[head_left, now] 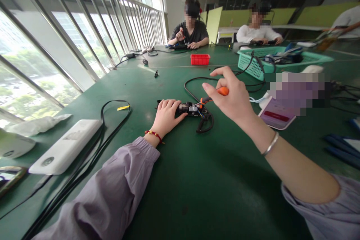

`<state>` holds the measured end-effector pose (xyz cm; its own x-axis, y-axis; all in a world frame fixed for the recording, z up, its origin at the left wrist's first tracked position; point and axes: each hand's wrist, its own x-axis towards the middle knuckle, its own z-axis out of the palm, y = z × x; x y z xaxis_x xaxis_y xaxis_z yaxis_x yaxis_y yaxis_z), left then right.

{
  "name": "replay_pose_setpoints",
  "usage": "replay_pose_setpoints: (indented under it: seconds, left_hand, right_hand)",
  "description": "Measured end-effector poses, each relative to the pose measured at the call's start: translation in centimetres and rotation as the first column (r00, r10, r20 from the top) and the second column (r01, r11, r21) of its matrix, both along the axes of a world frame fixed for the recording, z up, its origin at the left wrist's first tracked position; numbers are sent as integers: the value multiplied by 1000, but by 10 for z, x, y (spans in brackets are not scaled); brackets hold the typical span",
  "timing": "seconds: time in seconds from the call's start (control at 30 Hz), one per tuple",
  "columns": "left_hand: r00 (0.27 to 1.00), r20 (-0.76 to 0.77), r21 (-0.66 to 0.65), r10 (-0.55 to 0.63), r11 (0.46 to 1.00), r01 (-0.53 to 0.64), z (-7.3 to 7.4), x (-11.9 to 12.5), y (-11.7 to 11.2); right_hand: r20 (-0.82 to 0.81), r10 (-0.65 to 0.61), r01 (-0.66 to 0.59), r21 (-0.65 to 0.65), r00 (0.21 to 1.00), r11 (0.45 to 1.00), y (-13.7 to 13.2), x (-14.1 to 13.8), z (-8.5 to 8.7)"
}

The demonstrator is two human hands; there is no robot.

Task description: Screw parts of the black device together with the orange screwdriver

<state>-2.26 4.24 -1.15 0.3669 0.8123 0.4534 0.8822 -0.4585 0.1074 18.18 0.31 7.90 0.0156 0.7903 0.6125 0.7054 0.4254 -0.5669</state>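
A black device [194, 109] with an opened-up section, small wires and a black cable lies on the green table [180, 180]. My left hand [168, 114] rests over its left end, fingers draped across it and thumb along the near side, pinning it down. In my right hand [232, 95] is an orange-and-black screwdriver [223, 90]. Its handle passes behind my thumb, with index finger and thumb spread apart; the other fingers are partly hidden. The shaft slants down left to the device's exposed part; whether the tip sits in a screw is too small to tell.
A white power bank [66, 146] and black cables lie at left. Beyond the device are a red tray [200, 59] and a teal basket [250, 65] of cables. A phone [277, 114] stands propped at right. Two people [189, 32] work across the table.
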Motion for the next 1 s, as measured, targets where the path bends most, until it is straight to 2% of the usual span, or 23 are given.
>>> replay_pose_setpoints:
  seconds: [0.07,0.23,0.4,0.6,0.8,0.93,1.0]
  left_hand:
    - [1000,-4,0,0,1000,0,0,0,0]
    - [1000,-6,-6,0,1000,0,0,0,0]
    - [1000,-7,7,1,1000,-1,0,0,0]
    - [1000,-9,0,5,1000,-5,0,0,0]
    - [1000,0,9,-5,1000,5,-1,-1,0]
    - [1000,4,5,-8,1000,8,0,-1,0]
    - [1000,6,4,-3,1000,3,0,0,0]
  right_hand:
    - [7,-6,6,-8,1000,1000,1,0,0]
    - [-62,127,-124,44,990,991,4,1,-1]
    - [-2,13,-13,-16,1000,1000,4,0,-3]
    - [-85,153,-152,26,985,988,5,-1,-5]
    - [8,-24,23,13,1000,1000,1,-1,-1]
    - [-25,84,-83,38,996,996,2,-1,-2]
    - [-25,76,-74,62,997,995,2,-1,-2]
